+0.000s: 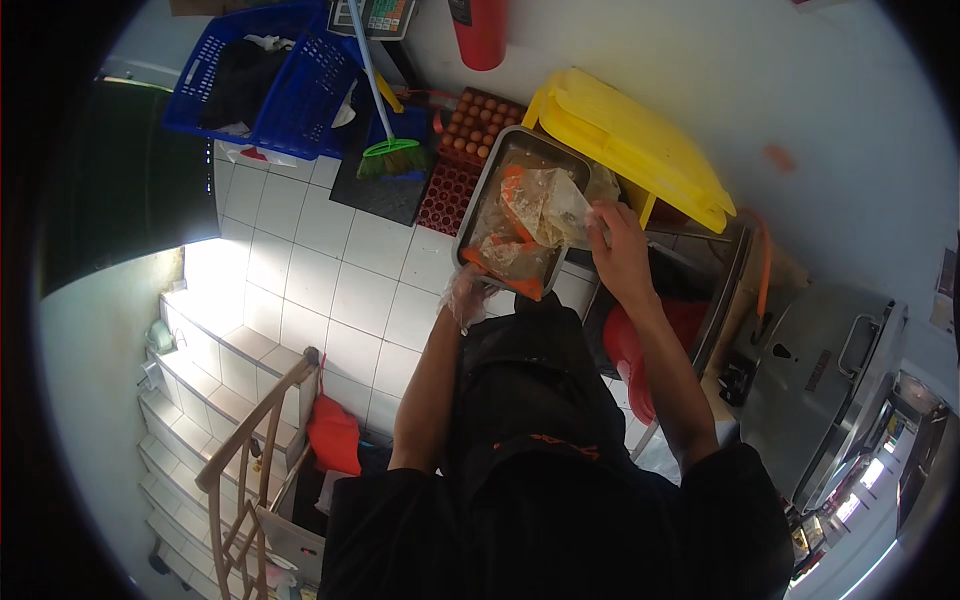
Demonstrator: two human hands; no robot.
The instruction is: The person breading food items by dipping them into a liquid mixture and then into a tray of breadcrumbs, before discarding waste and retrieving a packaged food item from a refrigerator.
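Note:
A rectangular metal tray [475, 196] is held out in front of my body, with used plastic bags inside it. My left hand [466, 292], loosely covered by a clear plastic glove, grips the near left corner of the tray. Bare, my right hand [619, 251] pinches the edge of a crumpled, crumb-smeared translucent plastic bag [553, 204] over the tray's right side. Under and beside that bag lie orange plastic pieces [529, 288], also smeared with pale residue. Just beyond the tray stands a yellow bin lid [637, 146], tilted up.
Eggs [480, 124] sit in stacked trays left of the bin, above an empty red egg tray [450, 199]. A green broom [390, 154] and blue crates [262, 82] stand farther left. Stairs with a wooden railing [255, 420] are lower left; a metal-lidded appliance [810, 382] is at right.

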